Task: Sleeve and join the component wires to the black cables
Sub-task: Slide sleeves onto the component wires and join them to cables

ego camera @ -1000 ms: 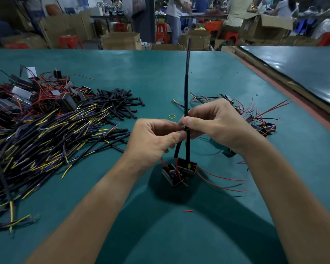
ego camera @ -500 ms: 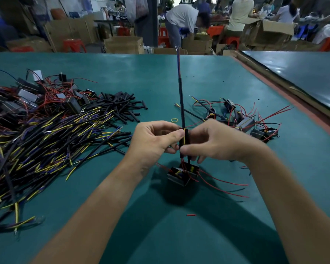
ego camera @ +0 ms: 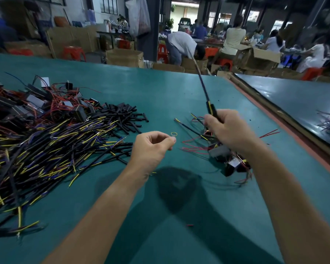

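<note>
My right hand (ego camera: 227, 128) grips a long black cable (ego camera: 203, 86) that slants up and away to the left. A small black component (ego camera: 234, 164) with thin red wires hangs from the cable below my wrist, over a few finished pieces (ego camera: 215, 151) on the green table (ego camera: 160, 92). My left hand (ego camera: 152, 147) hovers left of it with fingers loosely curled, holding nothing. A big heap of black cables with yellow and blue ends (ego camera: 46, 149) lies at the left. Short black sleeves (ego camera: 126, 115) are piled beside it, and loose components with red wires (ego camera: 46, 101) lie behind.
A small yellow rubber band (ego camera: 174, 133) lies just beyond my left fingertips. A red wire scrap (ego camera: 189, 225) sits near the front. A second table (ego camera: 293, 96) stands at the right, across a brown edge strip. People, cardboard boxes and red stools fill the background.
My left hand has let go of the cable and drawn back left. My right hand has carried the cable and its component to the right, tilting the cable, over the finished pieces.
</note>
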### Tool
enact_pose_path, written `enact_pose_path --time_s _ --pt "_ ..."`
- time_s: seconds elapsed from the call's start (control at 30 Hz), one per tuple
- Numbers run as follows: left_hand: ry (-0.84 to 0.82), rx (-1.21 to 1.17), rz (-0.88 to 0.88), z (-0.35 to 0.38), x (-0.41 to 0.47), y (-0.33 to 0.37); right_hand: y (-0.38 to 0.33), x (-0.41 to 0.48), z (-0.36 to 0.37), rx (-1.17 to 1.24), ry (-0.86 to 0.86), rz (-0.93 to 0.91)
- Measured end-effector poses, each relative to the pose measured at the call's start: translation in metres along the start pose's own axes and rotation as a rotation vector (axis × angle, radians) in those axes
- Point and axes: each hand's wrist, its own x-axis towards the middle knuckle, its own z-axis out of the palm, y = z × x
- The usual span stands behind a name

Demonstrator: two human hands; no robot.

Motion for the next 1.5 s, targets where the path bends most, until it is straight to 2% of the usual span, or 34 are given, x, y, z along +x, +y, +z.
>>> enact_pose_path --time_s 0.1,0.17,0.2,0.3,0.37,0.63,0.87,1.03,1.13,1.23,1.37,1.5 --pt "-0.042 0.017 -0.017 0.001 -0.001 -0.001 0.003 0.042 -0.028 -0.443 0.104 0.039" --pt "-0.072 0.022 -0.022 0.001 -0.002 -0.001 0.01 0.066 -0.036 -0.755 0.065 0.16" --pt "-0.081 0.022 -0.02 0.001 -0.002 -0.001 0.013 0.072 -0.033 -0.848 -0.008 0.219" --pt "-0.082 0.019 -0.011 -0.001 0.0 0.0 0.032 0.067 -0.007 -0.947 -0.28 0.329" --pt "-0.081 0.016 -0.004 -0.001 0.001 -0.001 0.042 0.055 0.01 -0.99 -0.355 0.337" --pt "-0.109 0.037 -0.003 -0.001 0.001 -0.007 0.057 0.019 0.05 -1.213 -0.308 0.146" --pt "-0.071 0.09 -0.018 -0.004 0.005 -0.015 0.07 0.013 0.016 -1.225 -0.259 0.272" --pt "-0.003 0.237 0.003 -0.002 0.006 -0.02 0.055 0.005 0.013 -1.084 -0.187 0.407" --pt "0.109 0.288 0.014 -0.008 0.012 -0.02 0.028 -0.005 0.04 -1.083 -0.103 0.209" --pt "0.204 0.291 0.015 -0.015 0.019 -0.022 -0.003 -0.01 0.07 -0.96 -0.155 0.028" --pt "0.279 0.259 0.049 -0.021 0.02 -0.021 -0.028 -0.014 0.107 -0.69 -0.231 -0.045" --pt "0.306 0.269 0.157 -0.034 0.027 -0.007 -0.022 -0.029 0.125 -0.451 -0.077 -0.144"
